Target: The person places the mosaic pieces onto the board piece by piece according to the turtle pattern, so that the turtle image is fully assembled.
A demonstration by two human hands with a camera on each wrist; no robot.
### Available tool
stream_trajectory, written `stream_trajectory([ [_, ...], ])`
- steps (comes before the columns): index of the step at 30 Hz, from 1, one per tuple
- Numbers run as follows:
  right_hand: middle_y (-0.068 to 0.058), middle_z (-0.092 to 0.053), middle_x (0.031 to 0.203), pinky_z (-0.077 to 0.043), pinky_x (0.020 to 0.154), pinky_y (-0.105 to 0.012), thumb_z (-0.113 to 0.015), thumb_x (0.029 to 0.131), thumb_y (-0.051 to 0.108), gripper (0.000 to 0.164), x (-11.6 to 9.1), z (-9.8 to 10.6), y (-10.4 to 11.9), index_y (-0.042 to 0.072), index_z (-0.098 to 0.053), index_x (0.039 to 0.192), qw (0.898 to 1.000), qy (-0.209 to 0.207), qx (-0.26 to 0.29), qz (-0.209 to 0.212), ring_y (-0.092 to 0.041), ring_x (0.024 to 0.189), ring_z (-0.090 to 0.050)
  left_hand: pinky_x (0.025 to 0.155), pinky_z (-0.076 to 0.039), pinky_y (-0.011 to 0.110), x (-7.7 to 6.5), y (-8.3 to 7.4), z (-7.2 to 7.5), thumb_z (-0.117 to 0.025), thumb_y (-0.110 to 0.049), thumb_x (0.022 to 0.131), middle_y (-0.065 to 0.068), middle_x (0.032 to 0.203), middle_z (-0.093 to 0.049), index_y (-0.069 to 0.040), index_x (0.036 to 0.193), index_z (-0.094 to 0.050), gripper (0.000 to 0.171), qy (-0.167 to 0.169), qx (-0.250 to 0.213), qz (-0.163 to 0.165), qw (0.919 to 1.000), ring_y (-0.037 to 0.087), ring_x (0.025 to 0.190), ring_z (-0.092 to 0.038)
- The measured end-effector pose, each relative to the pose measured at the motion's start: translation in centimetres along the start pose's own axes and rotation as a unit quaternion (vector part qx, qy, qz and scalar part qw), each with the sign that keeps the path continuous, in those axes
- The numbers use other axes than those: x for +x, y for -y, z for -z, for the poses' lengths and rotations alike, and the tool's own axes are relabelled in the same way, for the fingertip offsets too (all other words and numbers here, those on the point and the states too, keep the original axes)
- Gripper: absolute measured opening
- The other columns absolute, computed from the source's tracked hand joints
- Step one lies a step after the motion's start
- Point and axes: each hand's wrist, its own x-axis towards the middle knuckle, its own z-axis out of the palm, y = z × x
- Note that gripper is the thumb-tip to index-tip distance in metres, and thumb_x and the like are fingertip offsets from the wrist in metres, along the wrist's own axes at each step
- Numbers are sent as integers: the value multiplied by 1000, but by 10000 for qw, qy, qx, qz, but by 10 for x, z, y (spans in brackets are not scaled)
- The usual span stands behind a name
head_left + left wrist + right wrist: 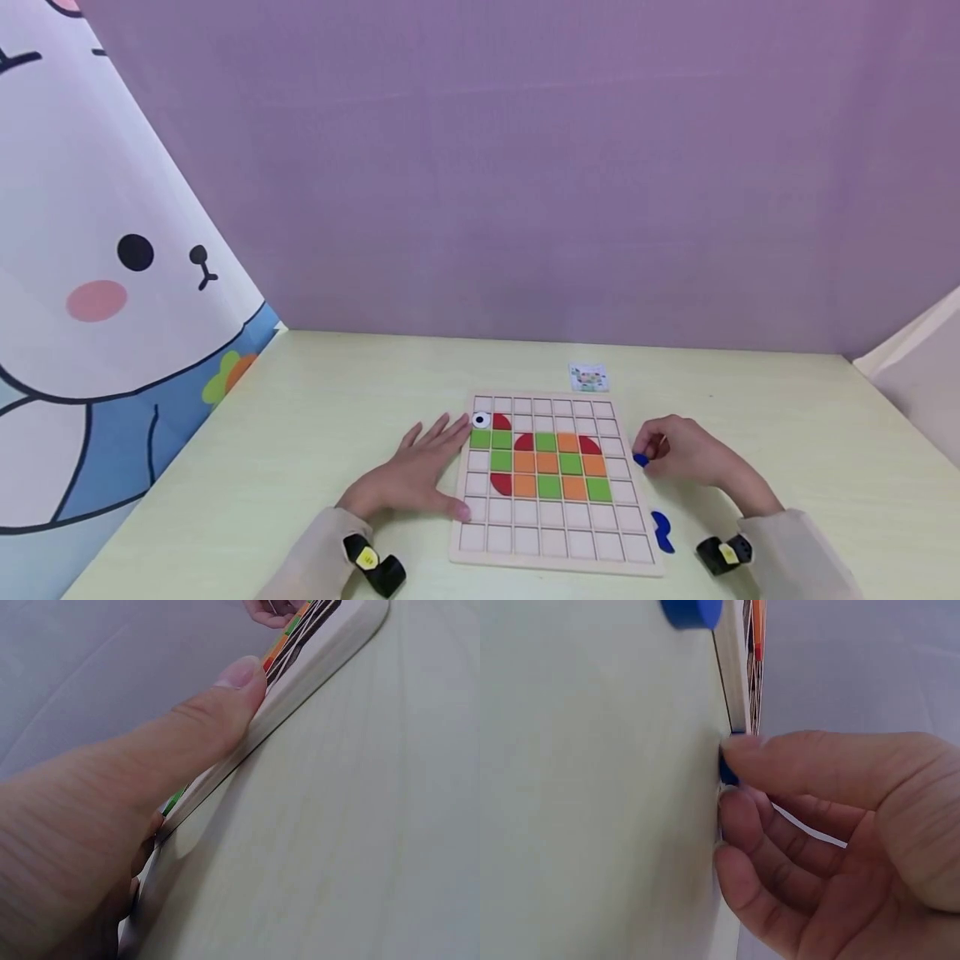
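Note:
A wooden grid board (555,565) lies on the table, with green, orange and red tiles and a round eye tile (481,420) set in its squares. My left hand (412,477) rests along the board's left edge with fingers spread, its thumb on the rim near the lower left. To the right of the board, my right hand (686,454) pinches a small blue piece (640,459) down at table level. Thumb and curled fingers hide much of that piece in the right wrist view. Nearer the front, a curved blue piece (662,532) lies beside the board's right edge.
Behind the board lies a small printed card (588,377). A purple cloth wall (555,208) rises at the table's back edge, and a cartoon-printed cloth (112,350) hangs on the left. Each wrist wears a black camera.

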Motion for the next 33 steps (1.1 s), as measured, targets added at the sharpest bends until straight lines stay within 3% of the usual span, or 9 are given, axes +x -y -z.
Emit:
stream_trajectory([
  [9, 0, -59, 80, -42, 60, -22, -72, 74, -4, 18, 0, -1, 4, 8, -67, 87, 9996, -164, -201, -111, -16, 74, -50, 117, 2, 58, 0, 0, 0, -69, -67, 71, -1, 162, -8, -15, 154, -14, 112, -1, -9, -1, 10000, 28, 149, 1],
  [14, 0, -59, 77, -42, 61, -22, -73, 74, -2, 15, -2, -1, 7, 10, -68, 80, 9991, -201, -349, -94, -15, 72, -50, 117, 1, 59, 0, 1, 0, -69, -67, 71, 0, 162, -9, -15, 154, -15, 112, -49, -5, -43, 10000, 29, 149, 0],
  [33, 2, -59, 73, -42, 57, -20, -75, 75, 1, 12, 0, -1, 16, 11, -69, 79, 9991, -337, -230, 92, -13, 69, -50, 117, 3, 59, -1, 0, 2, -69, -67, 70, 0, 162, -9, -16, 154, -14, 112, -65, -13, -34, 10000, 29, 149, 0],
])
